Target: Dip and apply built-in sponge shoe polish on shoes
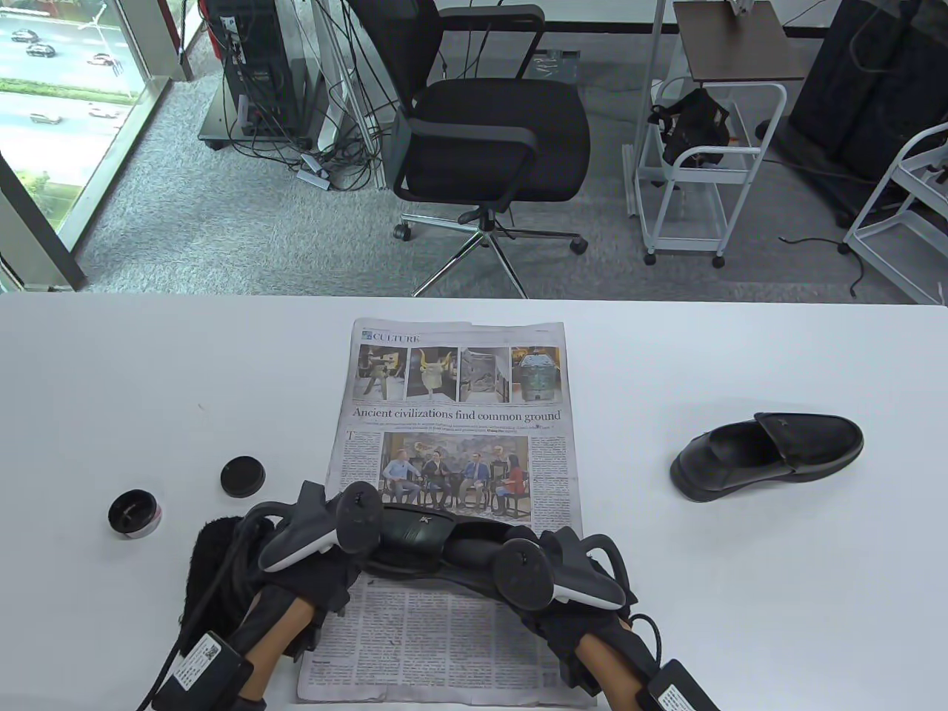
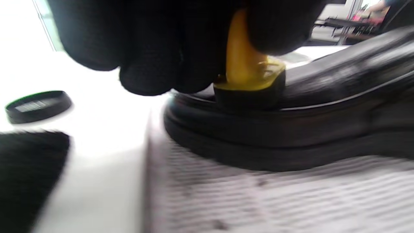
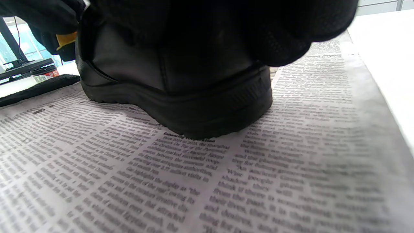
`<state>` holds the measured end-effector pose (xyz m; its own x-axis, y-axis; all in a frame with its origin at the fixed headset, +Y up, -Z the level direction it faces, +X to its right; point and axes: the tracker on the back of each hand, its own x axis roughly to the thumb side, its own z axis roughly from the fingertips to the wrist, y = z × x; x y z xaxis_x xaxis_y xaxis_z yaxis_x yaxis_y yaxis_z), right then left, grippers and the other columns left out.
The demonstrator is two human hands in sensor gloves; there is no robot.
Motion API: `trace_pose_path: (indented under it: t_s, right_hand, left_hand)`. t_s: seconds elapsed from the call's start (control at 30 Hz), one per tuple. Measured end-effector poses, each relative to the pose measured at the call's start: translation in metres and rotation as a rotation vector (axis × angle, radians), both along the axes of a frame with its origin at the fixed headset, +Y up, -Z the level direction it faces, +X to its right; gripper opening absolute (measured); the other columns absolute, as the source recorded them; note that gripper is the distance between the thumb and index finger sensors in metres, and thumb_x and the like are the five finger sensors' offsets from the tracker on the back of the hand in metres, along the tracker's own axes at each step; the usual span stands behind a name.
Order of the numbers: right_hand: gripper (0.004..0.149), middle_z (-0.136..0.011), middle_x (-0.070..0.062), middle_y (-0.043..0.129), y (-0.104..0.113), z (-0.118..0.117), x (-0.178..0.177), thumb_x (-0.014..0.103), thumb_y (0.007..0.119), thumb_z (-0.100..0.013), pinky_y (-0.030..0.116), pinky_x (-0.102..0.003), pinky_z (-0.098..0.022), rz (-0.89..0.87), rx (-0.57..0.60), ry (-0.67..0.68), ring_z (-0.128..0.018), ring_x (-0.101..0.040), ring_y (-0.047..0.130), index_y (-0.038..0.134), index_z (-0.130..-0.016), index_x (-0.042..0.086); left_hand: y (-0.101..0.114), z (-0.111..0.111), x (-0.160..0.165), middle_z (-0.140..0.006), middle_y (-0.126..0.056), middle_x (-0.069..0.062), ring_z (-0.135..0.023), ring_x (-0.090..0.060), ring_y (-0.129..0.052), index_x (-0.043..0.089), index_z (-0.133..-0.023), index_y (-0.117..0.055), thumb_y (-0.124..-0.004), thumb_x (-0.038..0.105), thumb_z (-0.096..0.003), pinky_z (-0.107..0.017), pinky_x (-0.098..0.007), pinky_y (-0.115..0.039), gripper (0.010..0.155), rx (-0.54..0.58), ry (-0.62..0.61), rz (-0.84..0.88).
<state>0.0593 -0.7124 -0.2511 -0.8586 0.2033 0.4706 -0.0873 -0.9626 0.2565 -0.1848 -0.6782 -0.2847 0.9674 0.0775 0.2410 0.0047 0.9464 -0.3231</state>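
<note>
On the left part of the white worktop (image 1: 111, 370) stands the open polish tin (image 1: 134, 513), and just beside it, a little farther from the person, its black lid (image 1: 243, 475) lies flat. A dark fuzzy cloth (image 1: 211, 563) lies near the front edge, partly under the left forearm. The left hand (image 1: 326, 548) comes in from the bottom edge with its tracker on top; in the left wrist view its fingers (image 2: 155, 64) are curled around the yellow handle of a sponge applicator (image 2: 249, 81), and the black sponge end is pressed on the upper rim of the toe of a black shoe (image 1: 415, 529). This shoe stands on the lower half of a newspaper (image 1: 452, 444) spread in the middle of the worktop, between the two hands. The right hand (image 1: 563, 585) is at the heel end of the shoe; in the right wrist view its fingers (image 3: 291, 35) are bent over the top of the heel and grip it, with the sole flat on the paper. Well apart to the right, a second black loafer (image 1: 770, 453) stands alone on the bare worktop.
</note>
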Motion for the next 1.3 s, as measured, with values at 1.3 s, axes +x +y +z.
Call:
trace_pose_path:
  t_s: [1.3]
  right_hand:
    - [0.04, -0.094, -0.008, 0.064, 0.0, 0.0, 0.0, 0.033, 0.073, -0.046, 0.071, -0.061, -0.054, 0.001, 0.003, 0.001, -0.068, -0.048, 0.081, 0.074, -0.084, 0.022]
  left_hand:
    - [0.01, 0.01, 0.019, -0.079, -0.098, -0.014, -0.062, -0.033, -0.098, 0.007, -0.094, -0.082, -0.076, 0.041, -0.0583, -0.053, -0.056, -0.081, 0.05, 0.0, -0.038, 0.189]
